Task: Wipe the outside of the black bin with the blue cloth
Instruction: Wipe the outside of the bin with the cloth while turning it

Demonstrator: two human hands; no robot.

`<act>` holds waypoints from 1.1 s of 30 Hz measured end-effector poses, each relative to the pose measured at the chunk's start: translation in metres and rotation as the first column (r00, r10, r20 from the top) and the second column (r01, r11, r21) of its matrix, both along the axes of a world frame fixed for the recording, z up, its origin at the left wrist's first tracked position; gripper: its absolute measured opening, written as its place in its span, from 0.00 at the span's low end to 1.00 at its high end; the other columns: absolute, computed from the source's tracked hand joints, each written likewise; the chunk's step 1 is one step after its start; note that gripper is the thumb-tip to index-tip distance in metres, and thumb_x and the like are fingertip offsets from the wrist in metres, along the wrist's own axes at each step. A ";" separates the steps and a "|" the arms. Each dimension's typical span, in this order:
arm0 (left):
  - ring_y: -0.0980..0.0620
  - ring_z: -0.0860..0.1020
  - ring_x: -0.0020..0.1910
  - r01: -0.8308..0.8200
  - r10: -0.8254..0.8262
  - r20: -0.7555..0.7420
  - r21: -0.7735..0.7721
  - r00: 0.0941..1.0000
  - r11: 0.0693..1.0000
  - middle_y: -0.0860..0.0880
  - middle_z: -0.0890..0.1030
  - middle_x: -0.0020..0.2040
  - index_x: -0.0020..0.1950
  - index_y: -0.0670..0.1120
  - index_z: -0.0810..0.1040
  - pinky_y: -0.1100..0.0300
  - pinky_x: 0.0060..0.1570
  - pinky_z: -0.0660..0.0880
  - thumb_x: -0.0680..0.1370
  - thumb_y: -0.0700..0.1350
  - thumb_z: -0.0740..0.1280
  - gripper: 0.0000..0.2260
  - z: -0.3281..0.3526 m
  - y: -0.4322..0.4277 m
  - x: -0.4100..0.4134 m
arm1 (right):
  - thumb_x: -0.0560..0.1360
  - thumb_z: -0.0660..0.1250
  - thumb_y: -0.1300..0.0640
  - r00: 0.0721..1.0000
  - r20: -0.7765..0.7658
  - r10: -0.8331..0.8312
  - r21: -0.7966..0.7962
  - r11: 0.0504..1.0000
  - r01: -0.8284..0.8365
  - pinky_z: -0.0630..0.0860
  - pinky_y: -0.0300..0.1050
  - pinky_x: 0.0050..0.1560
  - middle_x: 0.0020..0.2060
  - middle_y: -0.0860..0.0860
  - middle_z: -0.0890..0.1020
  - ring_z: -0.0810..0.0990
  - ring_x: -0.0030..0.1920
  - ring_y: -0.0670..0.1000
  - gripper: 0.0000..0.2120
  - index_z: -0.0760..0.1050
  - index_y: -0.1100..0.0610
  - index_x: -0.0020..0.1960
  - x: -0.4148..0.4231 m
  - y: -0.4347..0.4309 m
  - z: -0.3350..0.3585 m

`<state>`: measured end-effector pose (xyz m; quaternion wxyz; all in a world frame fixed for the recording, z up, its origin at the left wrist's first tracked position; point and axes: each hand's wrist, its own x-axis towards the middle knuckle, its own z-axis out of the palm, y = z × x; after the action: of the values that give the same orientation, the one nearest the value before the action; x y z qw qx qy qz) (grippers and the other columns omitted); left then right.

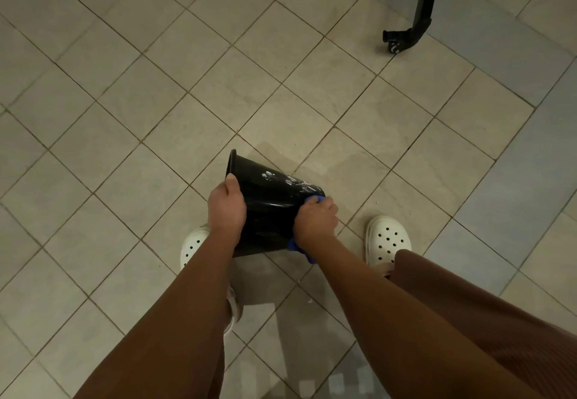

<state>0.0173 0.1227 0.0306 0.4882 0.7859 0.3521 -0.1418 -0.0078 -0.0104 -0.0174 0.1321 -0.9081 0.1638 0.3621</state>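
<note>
The black bin is tipped on its side above the tiled floor, its open rim to the upper left and its base to the right. White smears mark its upper wall. My left hand grips the bin near the rim, thumb on top. My right hand presses the blue cloth against the bin's wall near the base. Most of the cloth is hidden under that hand; a blue corner hangs out below the wrist.
Beige floor tiles spread all around. My two feet in white perforated clogs stand on either side of the bin. A black stand leg with a caster rests on the floor at the upper right.
</note>
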 end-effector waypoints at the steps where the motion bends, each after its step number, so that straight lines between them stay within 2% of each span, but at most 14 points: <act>1: 0.37 0.79 0.51 -0.013 0.013 -0.007 -0.007 1.000 1.000 0.34 0.80 0.48 0.49 0.39 0.77 0.44 0.55 0.76 0.84 0.54 0.52 0.22 0.000 0.000 -0.001 | 0.66 0.75 0.55 1.000 0.014 0.014 0.013 1.000 -0.014 0.69 0.50 0.59 0.62 0.62 0.64 0.66 0.60 0.59 0.39 0.59 0.64 0.69 0.000 0.001 -0.001; 3: 0.38 0.80 0.51 -0.019 0.019 -0.015 -0.028 1.000 0.999 0.34 0.80 0.49 0.49 0.40 0.77 0.44 0.55 0.76 0.84 0.54 0.52 0.21 0.002 -0.001 -0.001 | 0.67 0.74 0.56 0.998 0.052 0.043 0.036 0.998 -0.045 0.69 0.51 0.59 0.62 0.62 0.64 0.66 0.60 0.60 0.37 0.59 0.63 0.68 -0.001 -0.006 -0.004; 5: 0.42 0.80 0.50 -0.002 0.002 -0.007 -0.027 1.000 1.000 0.40 0.80 0.47 0.45 0.47 0.75 0.46 0.56 0.77 0.84 0.54 0.52 0.18 0.003 -0.004 -0.001 | 0.71 0.70 0.57 0.996 0.084 0.012 0.068 0.998 -0.018 0.68 0.53 0.60 0.63 0.62 0.64 0.65 0.61 0.60 0.31 0.59 0.61 0.69 -0.002 -0.019 -0.007; 7: 0.44 0.79 0.49 0.014 -0.014 0.007 -0.005 1.000 1.000 0.43 0.79 0.44 0.42 0.49 0.74 0.47 0.54 0.76 0.84 0.54 0.52 0.17 0.003 -0.005 -0.001 | 0.71 0.70 0.57 0.999 0.039 -0.035 0.096 0.995 0.031 0.69 0.52 0.62 0.62 0.61 0.63 0.65 0.61 0.59 0.33 0.58 0.59 0.70 -0.003 -0.027 -0.006; 10: 0.42 0.79 0.47 0.018 -0.018 0.007 0.008 1.000 1.000 0.39 0.79 0.44 0.42 0.45 0.74 0.46 0.53 0.76 0.84 0.54 0.52 0.19 0.001 -0.004 0.001 | 0.71 0.70 0.57 0.995 0.004 -0.096 0.086 0.992 0.095 0.69 0.50 0.62 0.62 0.60 0.64 0.66 0.61 0.59 0.30 0.61 0.60 0.68 -0.003 -0.024 0.000; 12: 0.40 0.79 0.47 0.005 -0.005 -0.004 0.021 1.000 1.000 0.36 0.79 0.45 0.45 0.42 0.75 0.46 0.52 0.76 0.84 0.54 0.52 0.21 -0.002 -0.001 0.001 | 0.72 0.68 0.57 0.995 0.042 -0.086 0.077 0.994 0.083 0.68 0.49 0.61 0.62 0.60 0.64 0.66 0.61 0.58 0.27 0.62 0.59 0.68 -0.005 -0.014 0.001; 15: 0.43 0.76 0.44 -0.017 0.017 -0.010 0.012 1.000 1.000 0.39 0.76 0.43 0.45 0.42 0.74 0.49 0.49 0.75 0.84 0.54 0.52 0.20 -0.002 0.000 0.002 | 0.72 0.68 0.58 0.994 0.110 -0.015 0.136 0.991 -0.001 0.66 0.50 0.63 0.65 0.60 0.61 0.64 0.62 0.59 0.32 0.58 0.57 0.71 -0.006 -0.009 0.000; 18: 0.45 0.76 0.44 -0.023 0.023 -0.016 -0.005 1.000 1.000 0.40 0.76 0.43 0.45 0.43 0.74 0.49 0.50 0.75 0.84 0.54 0.52 0.20 -0.003 0.001 0.000 | 0.71 0.69 0.58 0.992 0.117 0.038 0.121 0.991 -0.052 0.67 0.52 0.62 0.65 0.59 0.61 0.63 0.62 0.59 0.34 0.56 0.55 0.73 -0.003 -0.023 -0.005; 22: 0.44 0.78 0.49 -0.027 0.025 -0.039 -0.067 0.999 0.997 0.41 0.78 0.45 0.49 0.43 0.76 0.50 0.52 0.75 0.84 0.53 0.53 0.18 -0.001 0.002 0.001 | 0.75 0.61 0.60 0.991 -0.017 -0.132 0.193 0.972 0.133 0.68 0.50 0.60 0.63 0.60 0.64 0.65 0.62 0.60 0.26 0.59 0.55 0.72 0.003 -0.032 -0.008; 24: 0.44 0.78 0.52 -0.044 0.037 -0.057 -0.124 0.998 0.991 0.41 0.79 0.49 0.53 0.43 0.76 0.51 0.52 0.74 0.83 0.51 0.54 0.15 0.003 0.003 0.004 | 0.76 0.58 0.61 0.989 -0.001 -0.147 0.211 0.967 0.144 0.69 0.49 0.57 0.60 0.62 0.69 0.69 0.58 0.60 0.19 0.65 0.57 0.66 0.008 -0.034 -0.010; 26: 0.44 0.77 0.52 -0.039 0.025 -0.089 -0.158 0.996 0.987 0.42 0.78 0.50 0.53 0.45 0.75 0.50 0.53 0.73 0.82 0.50 0.54 0.13 0.005 0.007 0.008 | 0.75 0.58 0.62 0.986 0.041 -0.160 0.237 0.960 0.146 0.69 0.49 0.55 0.56 0.62 0.73 0.72 0.55 0.61 0.14 0.70 0.60 0.60 0.011 -0.036 -0.011; 29: 0.44 0.76 0.50 -0.099 0.071 -0.176 -0.153 0.982 0.983 0.43 0.77 0.48 0.49 0.46 0.74 0.50 0.52 0.72 0.81 0.47 0.56 0.09 0.008 0.013 0.014 | 0.74 0.58 0.64 0.975 0.069 -0.212 0.322 0.930 0.179 0.69 0.49 0.56 0.57 0.64 0.73 0.73 0.56 0.62 0.18 0.70 0.61 0.63 0.010 -0.039 -0.013; 33: 0.49 0.73 0.43 -0.144 0.130 -0.222 -0.046 0.966 0.988 0.43 0.73 0.47 0.47 0.44 0.73 0.54 0.45 0.70 0.81 0.42 0.56 0.07 0.006 0.018 0.029 | 0.76 0.57 0.65 0.973 0.112 -0.204 0.424 0.895 0.139 0.67 0.43 0.60 0.63 0.61 0.68 0.71 0.61 0.60 0.24 0.62 0.59 0.72 -0.006 -0.038 -0.013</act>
<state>0.0459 0.1410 0.0369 0.4793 0.7237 0.4526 -0.2040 -0.0136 -0.0489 -0.0306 0.3647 -0.8667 0.1524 0.3043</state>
